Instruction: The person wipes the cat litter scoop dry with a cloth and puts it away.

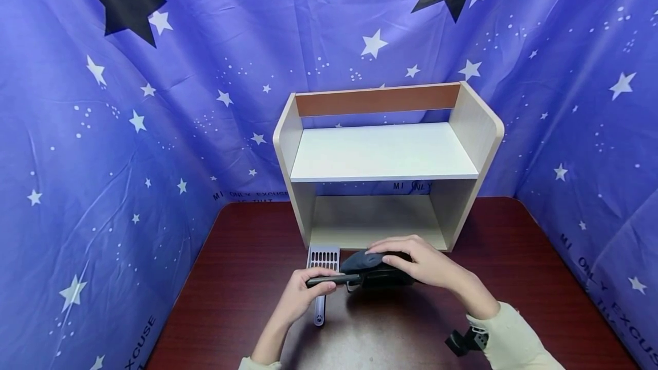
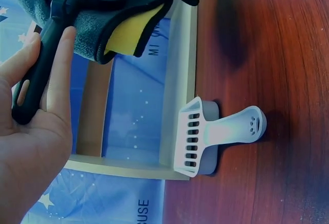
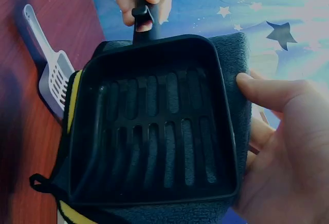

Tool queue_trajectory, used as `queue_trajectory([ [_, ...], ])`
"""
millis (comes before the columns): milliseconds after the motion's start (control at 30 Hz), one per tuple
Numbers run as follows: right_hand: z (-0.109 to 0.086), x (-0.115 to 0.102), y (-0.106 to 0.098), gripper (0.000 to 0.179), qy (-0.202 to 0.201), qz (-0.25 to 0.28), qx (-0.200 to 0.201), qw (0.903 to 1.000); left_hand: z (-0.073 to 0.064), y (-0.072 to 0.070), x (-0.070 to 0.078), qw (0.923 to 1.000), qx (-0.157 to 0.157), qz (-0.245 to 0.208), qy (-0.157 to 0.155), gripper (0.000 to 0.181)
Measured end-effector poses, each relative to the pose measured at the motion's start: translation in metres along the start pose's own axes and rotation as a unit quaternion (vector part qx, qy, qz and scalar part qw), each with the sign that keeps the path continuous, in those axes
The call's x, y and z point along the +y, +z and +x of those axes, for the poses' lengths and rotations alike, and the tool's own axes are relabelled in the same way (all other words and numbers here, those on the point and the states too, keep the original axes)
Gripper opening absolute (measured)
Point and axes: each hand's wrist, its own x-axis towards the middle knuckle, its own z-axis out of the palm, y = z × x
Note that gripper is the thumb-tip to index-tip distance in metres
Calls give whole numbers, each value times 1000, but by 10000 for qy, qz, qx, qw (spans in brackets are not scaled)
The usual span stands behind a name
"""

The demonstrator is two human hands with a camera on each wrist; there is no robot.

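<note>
My left hand [image 1: 300, 296] grips the handle [image 2: 43, 64] of a black slotted litter scoop [image 3: 154, 59], fingers and thumb on opposite sides. A dark grey cloth [image 2: 90, 36] with a yellow reverse and black edging lies against the scoop's underside. It shows through the slots in the right wrist view. My right hand [image 1: 418, 258] holds the cloth at the far side of the scoop, with the thumb on its edge and the other fingers partly hidden behind it. Both hands hold these things above the table, in front of the shelf.
A light grey litter scoop [image 2: 231, 127] lies on the dark red table [image 1: 231, 278], its slotted end by the shelf's front left corner. The two-tier shelf [image 1: 385, 153] stands at the back. Blue star-patterned curtains [image 1: 205, 44] surround the table.
</note>
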Motion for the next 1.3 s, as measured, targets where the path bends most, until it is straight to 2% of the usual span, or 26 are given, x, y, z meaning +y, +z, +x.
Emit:
queue_trajectory([
  [200,0,2,-3,29,195,12,-151,9997,0,1,0,9995,165,264,30,22],
  [333,-2,4,-3,29,280,-83,-44,9996,1,0,0,9993,200,298,85,21],
  [667,-10,13,-4,28,544,-114,298,9980,-1,-4,1,9994,224,-172,177,26],
  [767,-13,14,-4,28,585,-116,469,9971,-1,-6,2,9991,247,-257,235,28],
  [1067,-18,20,-2,28,477,7,1245,9911,-1,-10,4,9984,512,-74,210,27],
  [1300,-23,22,-3,28,769,-19,1447,9865,-2,-12,0,9976,614,-219,228,28],
])
